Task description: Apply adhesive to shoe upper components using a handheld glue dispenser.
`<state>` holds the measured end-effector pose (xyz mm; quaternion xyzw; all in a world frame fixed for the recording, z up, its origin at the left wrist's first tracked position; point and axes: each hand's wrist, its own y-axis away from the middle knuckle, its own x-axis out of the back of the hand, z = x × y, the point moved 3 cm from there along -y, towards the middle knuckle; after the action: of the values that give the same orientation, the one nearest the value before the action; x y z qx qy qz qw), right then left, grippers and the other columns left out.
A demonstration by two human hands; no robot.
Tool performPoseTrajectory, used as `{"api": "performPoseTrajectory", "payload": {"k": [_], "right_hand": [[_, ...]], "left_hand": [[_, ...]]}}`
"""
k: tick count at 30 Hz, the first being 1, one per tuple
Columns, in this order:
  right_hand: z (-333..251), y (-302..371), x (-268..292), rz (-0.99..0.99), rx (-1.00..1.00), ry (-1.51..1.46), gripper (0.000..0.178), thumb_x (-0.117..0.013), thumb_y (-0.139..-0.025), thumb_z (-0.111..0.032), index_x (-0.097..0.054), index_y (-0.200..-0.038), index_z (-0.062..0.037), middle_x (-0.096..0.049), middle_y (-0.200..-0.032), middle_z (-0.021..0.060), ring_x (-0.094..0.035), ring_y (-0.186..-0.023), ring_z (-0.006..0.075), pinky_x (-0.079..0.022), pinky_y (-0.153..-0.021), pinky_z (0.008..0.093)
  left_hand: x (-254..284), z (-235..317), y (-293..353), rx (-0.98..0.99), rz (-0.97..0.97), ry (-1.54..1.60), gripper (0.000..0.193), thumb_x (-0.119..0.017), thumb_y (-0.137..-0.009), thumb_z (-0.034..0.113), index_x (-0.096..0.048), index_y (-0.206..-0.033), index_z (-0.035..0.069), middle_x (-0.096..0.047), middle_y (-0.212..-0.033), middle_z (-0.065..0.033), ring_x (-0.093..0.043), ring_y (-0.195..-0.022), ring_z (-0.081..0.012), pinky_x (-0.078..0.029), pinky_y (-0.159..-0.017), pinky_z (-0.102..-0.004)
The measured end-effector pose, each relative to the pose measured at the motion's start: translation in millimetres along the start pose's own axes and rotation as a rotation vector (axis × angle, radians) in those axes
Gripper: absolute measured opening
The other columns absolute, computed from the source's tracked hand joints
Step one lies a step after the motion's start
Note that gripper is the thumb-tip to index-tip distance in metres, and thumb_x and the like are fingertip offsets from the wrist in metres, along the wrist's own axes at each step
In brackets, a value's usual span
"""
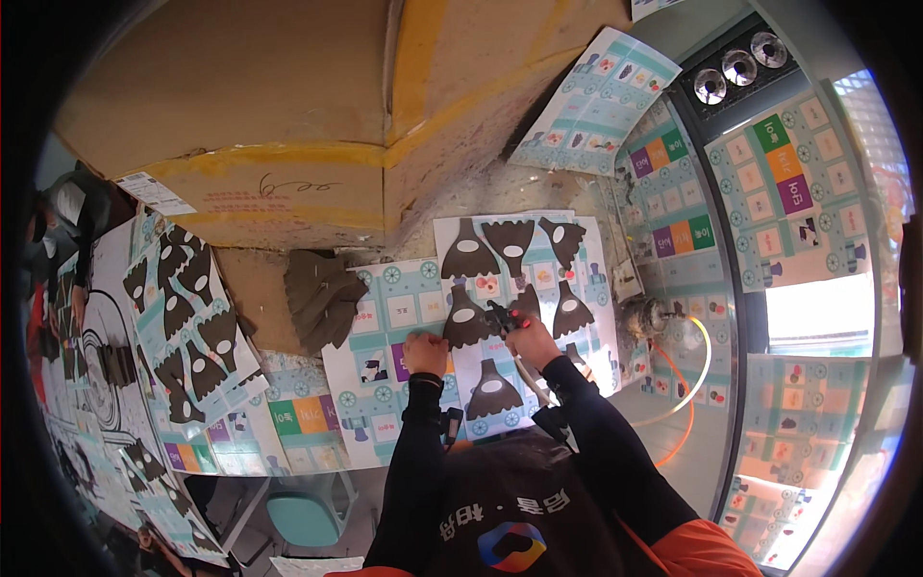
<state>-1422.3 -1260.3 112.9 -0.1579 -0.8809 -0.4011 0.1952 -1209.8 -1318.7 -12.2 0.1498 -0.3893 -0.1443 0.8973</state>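
My right hand [532, 343] grips a small black spray gun [501, 318] with a pale hose [530, 381] running back from it. The gun points over the dark brown fan-shaped pieces [496, 395], several of which lie on a printed sheet [601, 252]; most bear a white oval. My left hand [425, 354] is closed, beside the left edge of these pieces; whatever its fingers hold, if anything, is hidden. A stack of plain brown pieces [321, 300] lies farther left.
Large cardboard boxes [288, 188] rise behind the work area. At left, another sheet [245, 370] carries more brown pieces. Yellow and orange hoses [708, 348] hang from a fitting [644, 317] at right. A teal stool [304, 519] stands below. A person [72, 216] is at far left.
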Motion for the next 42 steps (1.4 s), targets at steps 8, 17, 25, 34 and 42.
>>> {"api": "performPoseTrajectory", "payload": {"k": [8, 17, 25, 34, 42], "right_hand": [[-28.8, 15.2, -10.5, 0.041, 0.185, -0.183, 0.023, -0.062, -0.066, -0.003, -0.062, -0.089, 0.0003, -0.058, -0.064, 0.0059, -0.054, -0.051, 0.0149, -0.04, -0.047, 0.0279], [-11.3, 12.9, -6.3, -0.136, 0.0, -0.1, 0.037, -0.062, -0.071, -0.005, -0.063, -0.108, 0.0004, -0.062, -0.066, 0.0109, -0.06, -0.057, 0.0212, -0.047, -0.054, 0.0344], [-12.2, 9.9, 3.0, 0.019, 0.111, -0.099, 0.027, -0.061, -0.066, -0.003, -0.062, -0.092, 0.0035, -0.059, -0.066, 0.0084, -0.056, -0.055, 0.0178, -0.045, -0.052, 0.0317], [-23.5, 20.1, -3.4, -0.098, 0.066, -0.04, 0.038, -0.062, -0.074, -0.005, -0.062, -0.111, 0.0006, -0.065, -0.072, 0.0132, -0.064, -0.061, 0.0214, -0.049, -0.059, 0.0346], [-28.2, 19.8, 0.1, 0.035, 0.123, -0.141, 0.027, -0.06, -0.064, -0.003, -0.062, -0.09, 0.0026, -0.063, -0.074, 0.0098, -0.057, -0.059, 0.0202, -0.045, -0.055, 0.0314]], "left_hand": [[1.2, -2.3, -0.1, -0.017, 0.004, -0.009, 0.019, -0.076, -0.071, 0.03, -0.069, -0.073, 0.012, -0.065, -0.085, -0.0091, -0.057, -0.099, -0.0306, -0.045, -0.088, -0.045], [-2.6, -6.1, -2.7, -0.02, 0.008, -0.01, 0.019, -0.077, -0.071, 0.03, -0.069, -0.072, 0.012, -0.063, -0.088, -0.0104, -0.058, -0.097, -0.0318, -0.046, -0.086, -0.0455], [0.2, -5.1, -1.6, -0.072, 0.053, -0.017, 0.024, -0.078, -0.072, 0.03, -0.07, -0.073, 0.008, -0.064, -0.086, -0.0148, -0.06, -0.091, -0.0343, -0.048, -0.082, -0.0465], [1.7, -6.7, -1.5, -0.073, 0.059, -0.023, 0.025, -0.077, -0.072, 0.031, -0.069, -0.073, 0.008, -0.064, -0.085, -0.0142, -0.06, -0.091, -0.0342, -0.048, -0.081, -0.0471], [-0.1, -5.9, -3.3, -0.028, -0.034, 0.02, 0.022, -0.077, -0.072, 0.03, -0.069, -0.074, 0.01, -0.065, -0.087, -0.0116, -0.058, -0.097, -0.0321, -0.045, -0.087, -0.0451]]}}
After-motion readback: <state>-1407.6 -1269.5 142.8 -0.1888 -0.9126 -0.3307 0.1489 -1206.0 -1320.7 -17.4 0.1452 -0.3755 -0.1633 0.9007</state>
